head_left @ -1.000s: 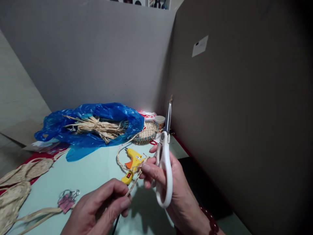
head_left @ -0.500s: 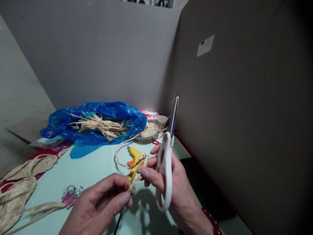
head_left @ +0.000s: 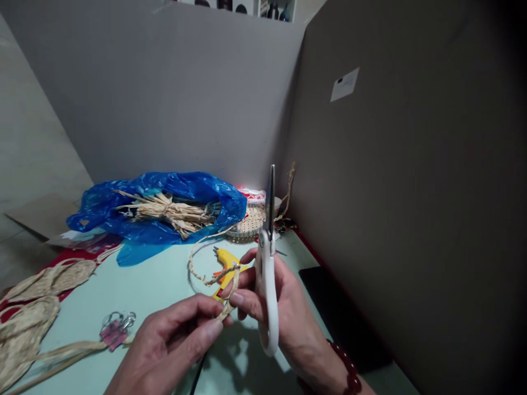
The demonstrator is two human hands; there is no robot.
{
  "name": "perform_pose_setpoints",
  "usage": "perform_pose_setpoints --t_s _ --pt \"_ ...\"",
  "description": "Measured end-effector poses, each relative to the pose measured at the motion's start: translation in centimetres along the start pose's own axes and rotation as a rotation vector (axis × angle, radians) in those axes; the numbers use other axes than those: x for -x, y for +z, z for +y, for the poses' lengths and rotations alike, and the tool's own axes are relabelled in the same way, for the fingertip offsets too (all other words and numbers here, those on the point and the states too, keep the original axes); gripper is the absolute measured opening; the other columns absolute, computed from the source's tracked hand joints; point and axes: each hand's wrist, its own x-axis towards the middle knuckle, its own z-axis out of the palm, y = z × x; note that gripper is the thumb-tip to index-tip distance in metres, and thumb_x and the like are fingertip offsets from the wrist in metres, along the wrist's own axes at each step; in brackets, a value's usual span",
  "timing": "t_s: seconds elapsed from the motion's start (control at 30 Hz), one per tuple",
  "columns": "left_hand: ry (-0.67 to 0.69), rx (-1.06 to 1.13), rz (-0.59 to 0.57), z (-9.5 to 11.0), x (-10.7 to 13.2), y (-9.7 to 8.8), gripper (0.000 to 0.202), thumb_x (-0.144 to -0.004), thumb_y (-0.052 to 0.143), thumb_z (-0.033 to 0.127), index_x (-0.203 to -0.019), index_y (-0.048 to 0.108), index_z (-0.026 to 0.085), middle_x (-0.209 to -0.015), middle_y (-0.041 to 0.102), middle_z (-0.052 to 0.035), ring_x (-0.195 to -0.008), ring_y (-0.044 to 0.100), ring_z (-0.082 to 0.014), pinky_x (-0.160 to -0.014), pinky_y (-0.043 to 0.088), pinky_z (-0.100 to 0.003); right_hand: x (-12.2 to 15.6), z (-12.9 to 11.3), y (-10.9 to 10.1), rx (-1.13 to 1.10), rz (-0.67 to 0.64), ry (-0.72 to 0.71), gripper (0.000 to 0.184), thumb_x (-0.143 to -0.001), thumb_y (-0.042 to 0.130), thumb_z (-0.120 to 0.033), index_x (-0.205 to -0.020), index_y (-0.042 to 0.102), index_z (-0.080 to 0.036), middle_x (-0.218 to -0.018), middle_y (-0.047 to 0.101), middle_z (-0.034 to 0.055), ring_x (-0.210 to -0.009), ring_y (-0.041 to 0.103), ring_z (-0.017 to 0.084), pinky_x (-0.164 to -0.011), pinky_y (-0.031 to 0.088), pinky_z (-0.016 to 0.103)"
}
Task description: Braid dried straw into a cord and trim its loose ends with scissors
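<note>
My right hand (head_left: 284,307) grips white-handled scissors (head_left: 267,285), blades closed and pointing up. Its fingertips also pinch a thin braided straw cord (head_left: 230,288). My left hand (head_left: 173,345) is closed, pinching the lower end of the same cord at the bottom centre. The cord loops away over the pale green table (head_left: 144,291) past a yellow glue gun (head_left: 226,266) lying just behind my hands.
A blue plastic bag (head_left: 160,214) holding a bundle of dried straw lies at the back. A small woven basket (head_left: 249,222) sits in the corner. Flat straw braids (head_left: 33,307) and pink binder clips (head_left: 115,329) lie at left. Grey partition walls close the back and right.
The scissors have tilted from leaning right to nearly upright, shifting slightly left. My hands have drawn closer together on the cord.
</note>
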Motion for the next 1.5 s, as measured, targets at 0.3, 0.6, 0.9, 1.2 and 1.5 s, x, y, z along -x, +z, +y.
perform_pose_setpoints --t_s 0.3,0.6,0.9,1.2,1.5 --pt "0.117 0.309 0.259 1.4 0.3 -0.4 0.021 -0.064 0.081 0.032 -0.078 0.071 0.020 -0.068 0.065 -0.0013 -0.058 0.051 -0.0114 -0.050 0.041 -0.018 0.7 -2.6 -1.8 0.960 -0.047 -0.214 0.035 -0.072 0.072 -0.023 -0.104 0.058 -0.025 -0.073 0.065 -0.0038 -0.060 0.057 0.013 -0.060 0.047 0.024" --pt "0.246 0.381 0.350 1.9 0.3 -1.1 0.018 -0.062 0.083 0.032 -0.074 0.073 0.023 -0.063 0.057 0.0028 -0.055 0.045 -0.0090 -0.048 0.040 -0.015 0.5 -2.3 -2.6 1.364 -0.165 -0.402 0.041 -0.067 0.053 -0.015 -0.107 0.063 -0.022 -0.074 0.064 0.0031 -0.061 0.057 0.017 -0.058 0.046 0.027" --pt "0.266 0.377 0.348 1.6 0.5 -1.1 0.014 -0.067 0.080 0.031 -0.079 0.074 0.027 -0.060 0.053 0.0029 -0.072 0.055 -0.0142 -0.062 0.046 -0.014 0.6 -0.6 -3.4 1.485 -0.166 -0.538 0.064 -0.062 0.049 -0.012 -0.125 0.054 -0.019 -0.077 0.063 0.0047 -0.068 0.059 0.021 -0.061 0.046 0.031" --pt "0.310 0.342 0.398 0.7 0.1 -1.6 0.021 -0.067 0.080 0.036 -0.080 0.073 0.022 -0.070 0.060 0.0024 -0.051 0.039 -0.0054 -0.049 0.040 -0.012 0.1 -0.2 -3.6 1.496 -0.205 -0.788 0.068 -0.067 0.044 -0.010 -0.135 0.038 -0.019 -0.076 0.064 0.0028 -0.064 0.058 0.020 -0.057 0.044 0.029" --pt "0.339 0.308 0.371 0.4 0.0 -2.0 0.020 -0.068 0.080 0.034 -0.083 0.073 0.023 -0.075 0.061 0.0016 -0.055 0.043 -0.0076 -0.049 0.039 -0.014 0.1 0.0 -3.8 1.509 -0.169 -0.798 0.063 -0.072 0.044 -0.008 -0.133 0.040 -0.021 -0.070 0.062 0.0012 -0.058 0.057 0.017 -0.053 0.041 0.027"
